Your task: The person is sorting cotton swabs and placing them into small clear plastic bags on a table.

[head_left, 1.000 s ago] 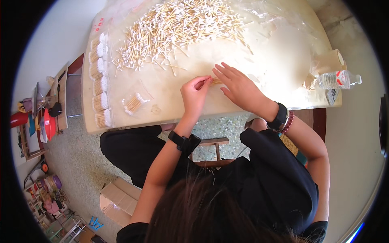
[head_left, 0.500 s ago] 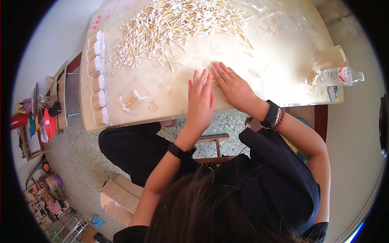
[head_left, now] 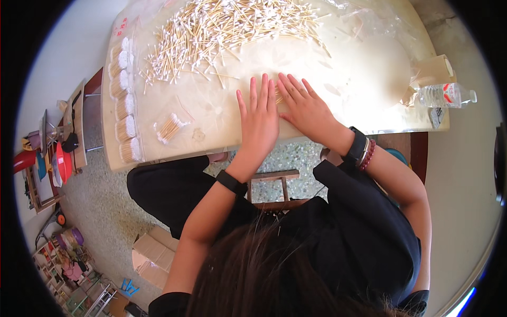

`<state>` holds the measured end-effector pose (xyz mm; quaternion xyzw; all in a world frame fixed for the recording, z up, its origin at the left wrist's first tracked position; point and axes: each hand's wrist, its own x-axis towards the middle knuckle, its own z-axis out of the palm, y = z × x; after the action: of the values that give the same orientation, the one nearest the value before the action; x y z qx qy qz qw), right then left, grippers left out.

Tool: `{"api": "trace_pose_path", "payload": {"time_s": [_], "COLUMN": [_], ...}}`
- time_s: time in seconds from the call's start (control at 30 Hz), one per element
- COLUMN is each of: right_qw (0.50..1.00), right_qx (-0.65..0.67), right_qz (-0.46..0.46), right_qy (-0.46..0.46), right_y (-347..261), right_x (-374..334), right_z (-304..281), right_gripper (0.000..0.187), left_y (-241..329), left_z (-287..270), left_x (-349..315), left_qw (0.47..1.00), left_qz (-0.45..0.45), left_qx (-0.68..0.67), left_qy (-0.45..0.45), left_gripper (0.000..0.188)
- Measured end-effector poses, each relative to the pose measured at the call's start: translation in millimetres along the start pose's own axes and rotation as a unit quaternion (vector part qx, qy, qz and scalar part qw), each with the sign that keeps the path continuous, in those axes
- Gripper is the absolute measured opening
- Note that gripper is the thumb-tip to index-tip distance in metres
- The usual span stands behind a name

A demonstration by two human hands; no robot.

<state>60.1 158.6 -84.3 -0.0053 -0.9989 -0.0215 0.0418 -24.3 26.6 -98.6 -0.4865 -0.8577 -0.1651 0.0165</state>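
My left hand (head_left: 260,121) rests over the near part of the pale table (head_left: 364,87), fingers stretched out and apart. Beside it, my right hand (head_left: 309,111) lies flat with its fingers extended, angled toward the left one. Between the two sits a small bunch of cotton swabs (head_left: 278,96), mostly hidden by the fingers. Beyond them spreads a large loose heap of cotton swabs (head_left: 232,34). To the left lies a small clear bag (head_left: 170,128) with a bundle of swabs in it.
Several packed swab bundles (head_left: 125,105) line the table's left edge in clear plastic. At the right stand a brown paper roll (head_left: 433,68) and a clear plastic bottle (head_left: 441,96) lying on its side. A cardboard box (head_left: 154,256) and a wooden stool (head_left: 288,187) are below the table.
My left hand has come down flatter beside the swabs, its fingers more spread. The right hand's fingers have spread and turned slightly, with the thumb now showing.
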Motion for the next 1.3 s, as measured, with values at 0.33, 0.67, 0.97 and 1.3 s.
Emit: {"api": "trace_pose_path", "payload": {"time_s": [0.33,0.67,0.97,1.3], "right_qw": [0.999,0.999,0.999,0.997], "right_qx": [0.015,0.048,0.035,0.046], "right_qz": [-0.026,-0.021,-0.009,0.006], "right_qy": [0.024,0.003,-0.032,-0.069], "right_y": [21,33,21,34], "right_x": [23,35,22,44], "right_z": [3,-5,-8,-4], "right_gripper": [0.067,0.073,0.073,0.076], "left_y": [-15,-15,-11,-37], "left_z": [4,-3,-11,-4], "left_x": [25,42,37,71], "left_qw": [1.0,0.999,0.996,0.994], "left_qz": [-0.004,-0.034,0.018,0.059], "left_qx": [-0.006,-0.034,-0.008,0.013], "left_qy": [0.026,-0.006,-0.082,-0.086], "left_gripper": [0.05,0.054,0.059,0.059]}}
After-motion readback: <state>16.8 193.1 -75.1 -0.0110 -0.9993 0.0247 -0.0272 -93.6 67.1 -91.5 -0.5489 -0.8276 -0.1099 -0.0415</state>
